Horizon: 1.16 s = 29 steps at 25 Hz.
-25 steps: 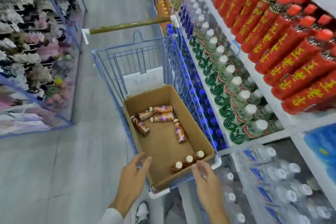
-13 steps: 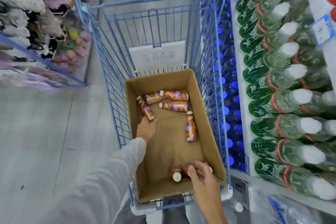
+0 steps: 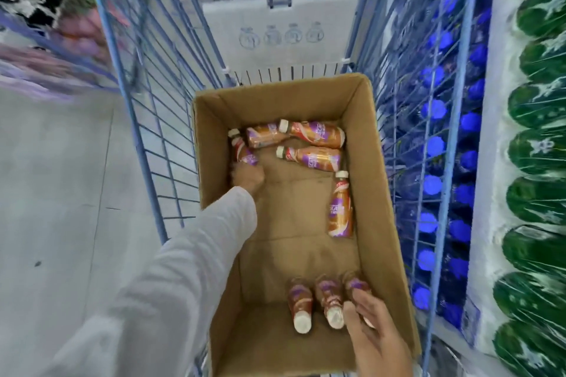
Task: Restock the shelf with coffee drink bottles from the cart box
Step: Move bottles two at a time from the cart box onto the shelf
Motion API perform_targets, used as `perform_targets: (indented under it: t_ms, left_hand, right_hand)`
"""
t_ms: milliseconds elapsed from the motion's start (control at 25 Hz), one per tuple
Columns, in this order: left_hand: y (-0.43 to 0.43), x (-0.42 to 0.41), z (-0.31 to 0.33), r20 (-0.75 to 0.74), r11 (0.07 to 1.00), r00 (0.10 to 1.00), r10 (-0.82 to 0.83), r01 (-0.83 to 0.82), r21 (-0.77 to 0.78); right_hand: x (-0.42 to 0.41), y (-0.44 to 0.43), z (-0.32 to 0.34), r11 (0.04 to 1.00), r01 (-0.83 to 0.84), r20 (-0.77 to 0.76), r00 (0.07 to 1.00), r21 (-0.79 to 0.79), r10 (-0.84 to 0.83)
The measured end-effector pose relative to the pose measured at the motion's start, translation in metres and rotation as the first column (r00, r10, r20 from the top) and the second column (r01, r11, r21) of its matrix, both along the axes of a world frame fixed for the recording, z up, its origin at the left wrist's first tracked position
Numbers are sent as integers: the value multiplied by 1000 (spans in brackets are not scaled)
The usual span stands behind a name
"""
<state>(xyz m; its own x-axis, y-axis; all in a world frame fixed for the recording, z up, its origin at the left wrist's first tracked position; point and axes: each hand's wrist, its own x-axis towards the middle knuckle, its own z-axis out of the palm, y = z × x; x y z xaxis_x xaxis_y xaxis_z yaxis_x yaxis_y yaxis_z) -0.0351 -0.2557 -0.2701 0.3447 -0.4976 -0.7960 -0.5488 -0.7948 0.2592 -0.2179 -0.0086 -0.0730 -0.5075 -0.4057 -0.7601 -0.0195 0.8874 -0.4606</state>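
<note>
Now left hand (image 3: 246, 176) has curled onto far bottle (image 3: 242, 151); right hand (image 3: 375, 333) still grips near bottle (image 3: 356, 285).

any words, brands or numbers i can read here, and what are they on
No text reads clearly.
coffee bottles: white label lettering, too blurred to read.
white cart panel: four round pictograms, no legible words.
green shelf bottles: white marks, blurred.
</note>
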Motion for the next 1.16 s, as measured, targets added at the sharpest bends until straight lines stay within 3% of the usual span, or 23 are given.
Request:
perform_targets:
  t_ms: [80,200,320,480,720,800,880,1000,1160]
  left_hand:
    - [3,1,14,-55,997,997,60,-58,44]
    - [36,1,68,-175,963,948,265,-271,-11]
    - [87,5,125,-328,938,888,323,-347,-16]
    - [139,10,175,-444,919,829,341,-393,-29]
    - [162,16,200,-479,873,780,403,-484,-53]
    - [164,20,198,-453,853,776,439,-518,-61]
    - [164,25,197,-424,838,776,467,-541,-65]
    - [169,29,195,-417,838,780,467,-541,-73]
    - [177,31,210,-431,858,804,409,-500,-118]
  right_hand:
    - [-5,-10,1,999,-17,41,999,43,16]
    - [-15,-38,-7,973,-213,52,977,84,209]
    - [-18,-83,-40,938,-339,20,941,73,339]
    - [-19,-138,-108,885,-440,-107,883,152,457]
    - [5,-143,-176,777,-530,-289,727,341,623]
    - [9,-131,-186,792,-531,-342,715,303,610]
    - [11,-121,-192,841,-496,-322,777,216,541]
    - [9,-119,-195,950,-289,-206,929,121,309]
    - [6,-110,-167,990,-141,-58,988,13,142]
